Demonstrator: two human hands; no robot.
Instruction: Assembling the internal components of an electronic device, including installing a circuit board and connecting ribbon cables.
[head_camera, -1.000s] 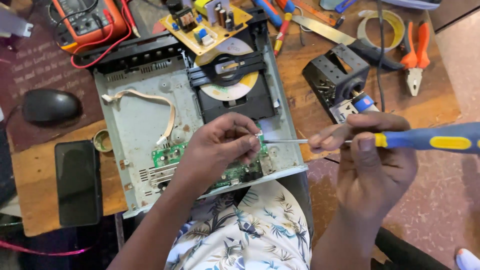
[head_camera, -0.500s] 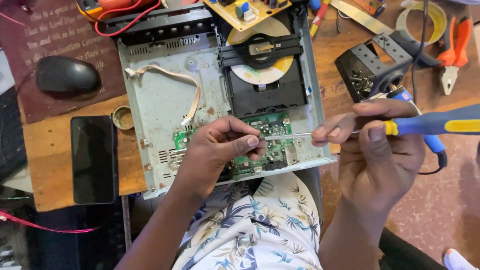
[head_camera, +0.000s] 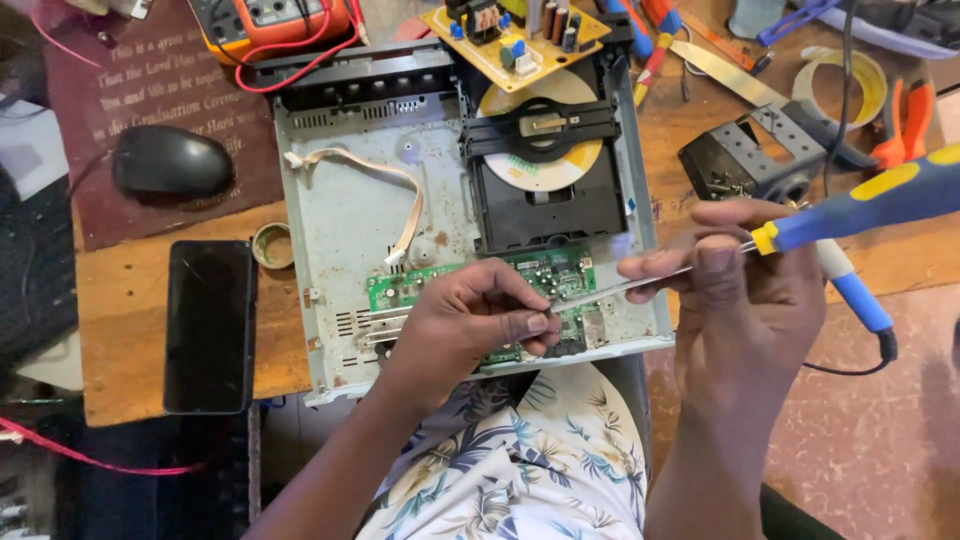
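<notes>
Pinched with left fingertips (head_camera: 535, 322): the thin metal tip of the screwdriver (head_camera: 860, 200), right over the green circuit board (head_camera: 480, 285); left hand (head_camera: 465, 325) curled tight; right hand (head_camera: 740, 290) wrapped around the blue and yellow handle, at 3 o'clock from the board; all inside the open grey disc player (head_camera: 345, 225); at 9 o'clock, a black phone (head_camera: 208, 325); at 12 o'clock, a disc tray (head_camera: 545, 150).

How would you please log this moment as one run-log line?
left hand: pinching at green circuit board | right hand: grip on blue-and-yellow-handled screwdriver, tip at board | open grey metal chassis
</notes>
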